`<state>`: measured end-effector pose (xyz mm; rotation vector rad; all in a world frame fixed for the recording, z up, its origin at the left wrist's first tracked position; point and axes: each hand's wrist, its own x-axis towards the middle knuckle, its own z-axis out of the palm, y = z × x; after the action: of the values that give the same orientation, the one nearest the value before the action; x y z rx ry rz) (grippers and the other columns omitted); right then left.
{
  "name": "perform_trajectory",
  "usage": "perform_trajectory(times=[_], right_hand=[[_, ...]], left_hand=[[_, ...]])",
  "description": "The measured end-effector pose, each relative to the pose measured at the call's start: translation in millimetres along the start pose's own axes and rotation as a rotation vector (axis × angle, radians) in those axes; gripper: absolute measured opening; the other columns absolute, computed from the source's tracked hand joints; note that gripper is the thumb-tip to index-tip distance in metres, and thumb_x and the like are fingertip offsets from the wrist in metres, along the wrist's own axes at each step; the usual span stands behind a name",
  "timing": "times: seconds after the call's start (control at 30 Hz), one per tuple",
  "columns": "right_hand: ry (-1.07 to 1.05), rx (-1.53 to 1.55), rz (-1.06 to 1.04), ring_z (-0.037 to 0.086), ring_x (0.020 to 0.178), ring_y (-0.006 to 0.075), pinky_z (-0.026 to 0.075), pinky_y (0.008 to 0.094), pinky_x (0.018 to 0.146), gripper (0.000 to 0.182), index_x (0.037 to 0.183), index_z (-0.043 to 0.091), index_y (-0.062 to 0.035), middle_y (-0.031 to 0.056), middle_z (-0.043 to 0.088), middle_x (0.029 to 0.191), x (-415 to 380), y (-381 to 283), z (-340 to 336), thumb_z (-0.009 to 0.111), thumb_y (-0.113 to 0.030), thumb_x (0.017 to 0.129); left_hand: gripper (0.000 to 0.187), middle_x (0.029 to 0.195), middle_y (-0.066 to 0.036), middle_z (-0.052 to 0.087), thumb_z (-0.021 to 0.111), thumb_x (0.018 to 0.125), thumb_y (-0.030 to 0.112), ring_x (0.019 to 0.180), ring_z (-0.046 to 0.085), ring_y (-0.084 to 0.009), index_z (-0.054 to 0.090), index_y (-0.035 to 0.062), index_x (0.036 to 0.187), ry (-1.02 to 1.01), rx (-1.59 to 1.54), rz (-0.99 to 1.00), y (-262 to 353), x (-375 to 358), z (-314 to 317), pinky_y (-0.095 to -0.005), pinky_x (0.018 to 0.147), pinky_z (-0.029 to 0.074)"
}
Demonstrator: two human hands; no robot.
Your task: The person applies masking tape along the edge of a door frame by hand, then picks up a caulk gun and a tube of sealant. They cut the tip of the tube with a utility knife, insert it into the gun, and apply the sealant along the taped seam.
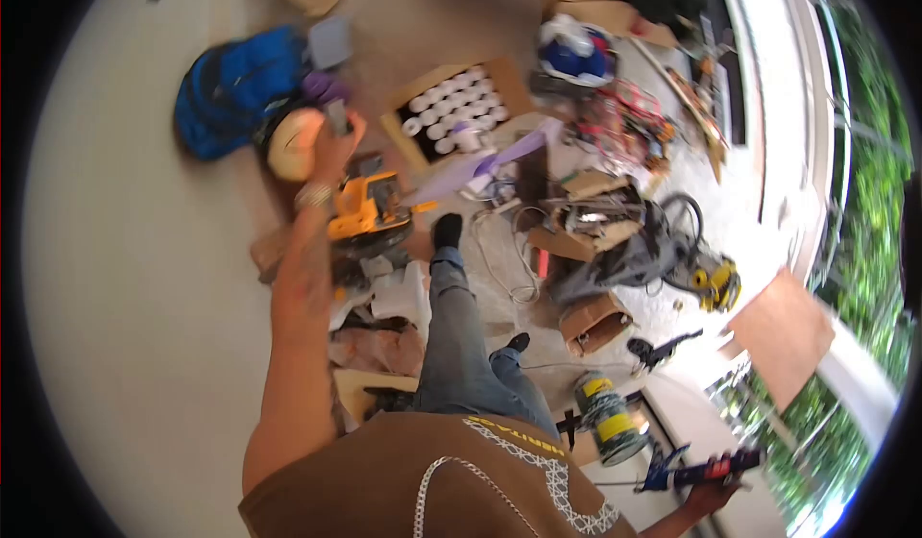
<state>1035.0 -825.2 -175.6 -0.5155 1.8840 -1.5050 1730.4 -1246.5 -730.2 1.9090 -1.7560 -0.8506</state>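
My left arm reaches far forward, and my left hand [331, 152] is closed around a small grey object [336, 115] blurred by motion. Right beside that hand is a round tan-orange thing [293, 144], with a blue backpack [235, 86] behind it. Just below the wrist lies an orange-and-black tool [370, 204]. Low at the right, my right hand [709, 500] grips a caulking gun [715, 468] with a blue frame, a dark cartridge and a thin rod. A cylindrical container with yellow bands [611, 418] stands near the gun.
A cardboard box of white-topped cylinders [423, 149] sits ahead of my feet. To the right are an open box of tools [600, 213], a yellow-and-black power tool [711, 283] and a small carton [594, 325]. A loose cord [523, 293] crosses the floor. A pale wall [144, 279] borders the left.
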Motion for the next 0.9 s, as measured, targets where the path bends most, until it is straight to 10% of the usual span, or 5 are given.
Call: perform_trajectory(times=[0.03, 0.07, 0.33, 0.6, 0.9], right_hand=[[0.174, 0.075, 0.019, 0.051, 0.087, 0.0151, 0.045, 0.0286, 0.078, 0.077, 0.158, 0.026, 0.0027, 0.0084, 0.053, 0.101, -6, 1, 36, 0.058, -0.037, 0.099], [0.182, 0.182, 0.053, 0.043, 0.077, 0.0119, 0.041, 0.0274, 0.071, 0.071, 0.156, 0.03, 0.0021, 0.0038, 0.046, 0.092, -12, 3, 32, 0.056, -0.033, 0.1], [-0.009, 0.265, -0.113, 0.065, 0.107, 0.0406, 0.058, 0.0543, 0.088, 0.034, 0.095, 0.068, -0.0075, 0.0316, 0.055, 0.134, -105, 92, -16, 0.079, -0.038, 0.085], [-0.038, 0.402, -0.18, 0.068, 0.104, 0.0373, 0.053, 0.0498, 0.093, 0.042, 0.082, 0.078, -0.0061, 0.0325, 0.062, 0.128, -179, 145, -86, 0.093, -0.043, 0.069], [-0.079, 0.496, -0.246, 0.067, 0.101, 0.0333, 0.053, 0.0509, 0.094, 0.044, 0.082, 0.078, -0.0036, 0.028, 0.069, 0.109, -242, 191, -203, 0.095, -0.042, 0.066]], left_hand=[[0.022, 0.103, -0.006, 0.065, 0.053, 0.099, 0.014, 0.092, 0.064, -0.0238, 0.064, -0.0012, 0.111, -0.016, -0.536, -0.121, 2, -34, -20, -0.0395, 0.083, 0.052], [0.026, 0.121, -0.006, 0.063, 0.054, 0.103, 0.015, 0.107, 0.061, -0.0192, 0.06, -0.0012, 0.123, -0.14, -0.822, -0.306, 32, -45, -52, -0.0331, 0.093, 0.05], [0.062, 0.117, -0.011, 0.059, 0.053, 0.097, -0.001, 0.094, 0.064, -0.0216, 0.032, 0.0105, 0.155, -0.768, -0.985, -0.258, 291, -176, -32, -0.036, 0.079, 0.059], [0.04, 0.092, -0.005, 0.064, 0.053, 0.107, 0.026, 0.069, 0.062, -0.0098, 0.049, 0.001, 0.139, -1.468, -0.792, 0.176, 591, -363, 16, -0.0244, 0.057, 0.051], [0.036, 0.086, 0.0, 0.058, 0.048, 0.11, 0.029, 0.062, 0.056, -0.0049, 0.05, 0.0065, 0.138, -1.927, -0.361, 0.398, 700, -548, 77, -0.0209, 0.055, 0.046]])
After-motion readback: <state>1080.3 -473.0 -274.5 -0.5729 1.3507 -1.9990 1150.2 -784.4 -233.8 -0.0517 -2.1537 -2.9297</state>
